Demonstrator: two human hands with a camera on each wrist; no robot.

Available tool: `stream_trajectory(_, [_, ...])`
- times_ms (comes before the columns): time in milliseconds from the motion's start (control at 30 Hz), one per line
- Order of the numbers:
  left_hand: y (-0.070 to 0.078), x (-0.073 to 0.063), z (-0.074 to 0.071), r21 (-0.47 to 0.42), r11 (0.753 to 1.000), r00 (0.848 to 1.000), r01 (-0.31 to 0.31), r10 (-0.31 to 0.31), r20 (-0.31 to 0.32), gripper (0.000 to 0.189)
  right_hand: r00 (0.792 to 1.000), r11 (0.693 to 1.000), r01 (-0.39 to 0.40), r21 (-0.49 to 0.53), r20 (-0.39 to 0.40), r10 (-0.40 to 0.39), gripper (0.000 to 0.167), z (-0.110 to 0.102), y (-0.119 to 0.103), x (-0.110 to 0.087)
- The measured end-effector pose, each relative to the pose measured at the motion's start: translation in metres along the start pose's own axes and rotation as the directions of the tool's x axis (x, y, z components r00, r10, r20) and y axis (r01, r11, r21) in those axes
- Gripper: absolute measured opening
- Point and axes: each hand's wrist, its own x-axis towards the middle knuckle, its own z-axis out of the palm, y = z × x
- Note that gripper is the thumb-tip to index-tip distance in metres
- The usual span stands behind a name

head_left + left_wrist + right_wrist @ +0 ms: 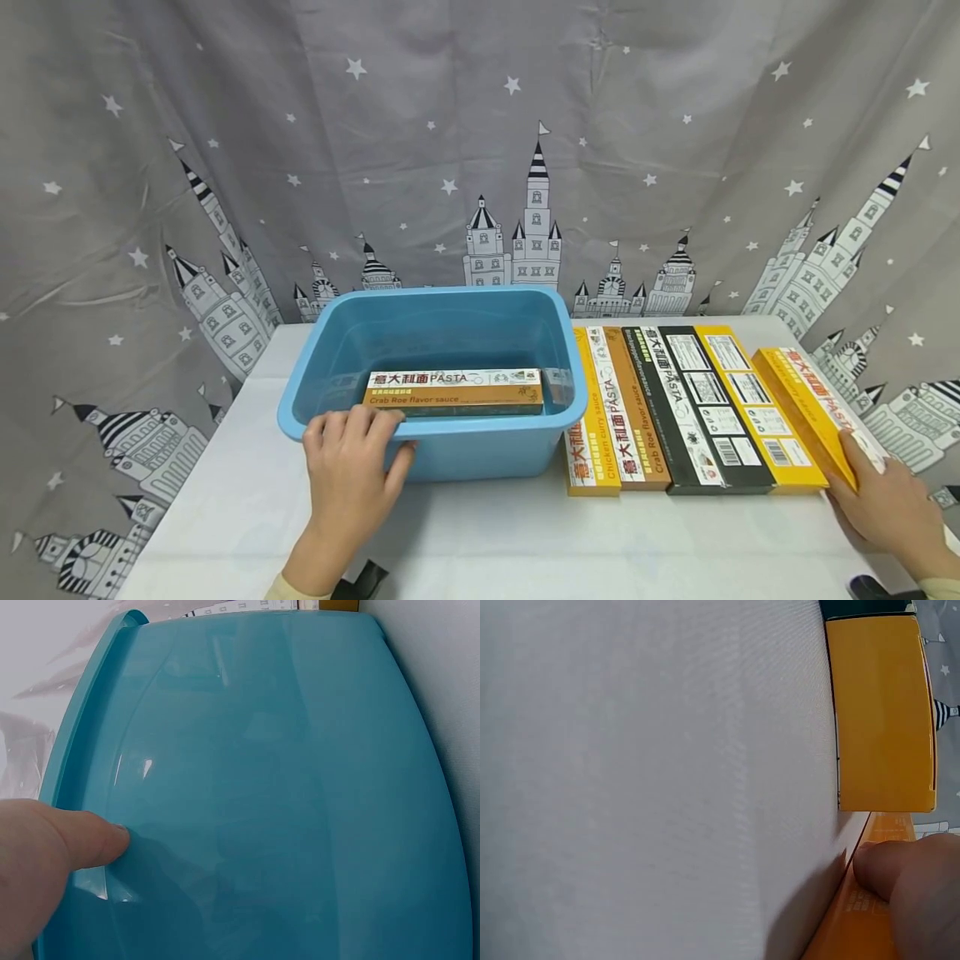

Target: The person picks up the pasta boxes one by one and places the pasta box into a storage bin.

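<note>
A blue plastic tub point(480, 457) stands left of the table's middle. My left hand point(347, 479) grips its front rim, fingers over the edge and thumb point(97, 840) against the outer wall in the left wrist view. Inside lies a pasta box point(453, 398) marked crab roe flavor sauce. At the far right my right hand point(888, 504) holds the near end of a yellow pasta box point(798, 408), thumb on its yellow side; the other fingers are mostly hidden. In the right wrist view this box point(851, 930) angles away from the row.
Right of the tub, several pasta boxes lie side by side: a chicken curry box point(594, 442), a crab roe box point(633, 417), black boxes point(720, 417) and a yellow box point(772, 417). A grey castle-print curtain point(420, 125) hangs behind the white table point(247, 500).
</note>
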Motion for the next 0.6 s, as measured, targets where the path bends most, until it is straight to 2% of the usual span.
stream_trajectory(233, [0.000, 0.000, -0.001, 0.001, 1.000, 1.000, 0.002, -0.002, 0.007, 0.025, 1.000, 1.000, 0.014, 0.004, -0.009, -0.014, 0.082, 0.001, 0.001, 0.000])
stream_trajectory(367, [0.000, 0.000, -0.001, 0.000, 1.000, 1.000, 0.004, -0.004, 0.012, 0.025, 0.997, 0.998, 0.063, 0.027, -0.040, -0.062, 0.083, 0.001, 0.005, 0.002])
stream_trajectory(467, [0.000, 0.000, -0.001, 0.001, 1.000, 1.000, 0.002, -0.002, 0.012, 0.024, 0.993, 0.993, 0.106, 0.051, -0.061, -0.103, 0.083, -0.006, 0.008, 0.003])
stream_trajectory(600, [0.000, 0.000, -0.001, 0.004, 1.000, 1.000, -0.001, 0.001, 0.009, 0.024, 0.985, 0.986, 0.160, 0.053, -0.080, -0.156, 0.083, -0.028, 0.008, 0.003])
